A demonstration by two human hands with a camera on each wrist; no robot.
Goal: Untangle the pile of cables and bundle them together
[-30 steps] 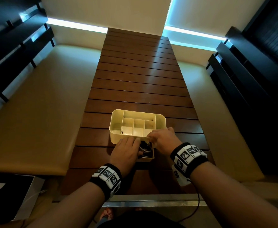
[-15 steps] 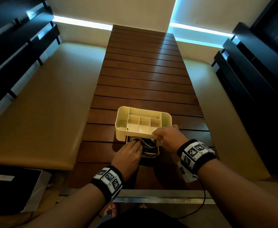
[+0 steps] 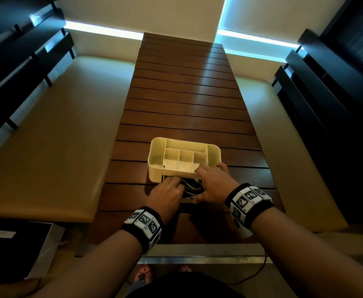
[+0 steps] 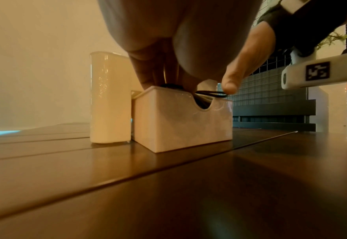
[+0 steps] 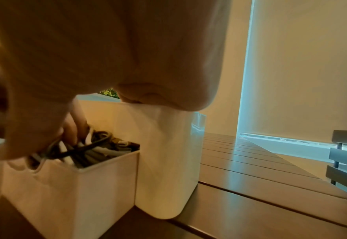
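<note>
A tangle of black and white cables (image 3: pixel 192 187) fills a small cream drawer (image 4: pixel 181 119) pulled out of the front of a cream compartment organizer (image 3: pixel 184 158). My left hand (image 3: pixel 167 190) reaches into the drawer from the left, its fingers (image 5: pixel 76 126) curled into the cables (image 5: pixel 99 148), and a black loop (image 4: pixel 211 93) rises over the drawer's notch. My right hand (image 3: pixel 215 181) lies flat on the organizer's front right rim, with its thumb (image 4: pixel 229 84) pointing down at the drawer's near edge. My palms hide most of the cables.
The organizer stands on a long slatted dark wood table (image 3: pixel 187 100) with padded benches (image 3: pixel 53 130) on both sides. A metal rail (image 3: pixel 202 259) runs along the near end. A dark box (image 3: pixel 14 246) sits low on the left.
The drawer has slid further out toward me, exposing more cable. My left hand has gone from the drawer front into the cables. My right hand stays on the organizer's rim, its thumb now spread down.
</note>
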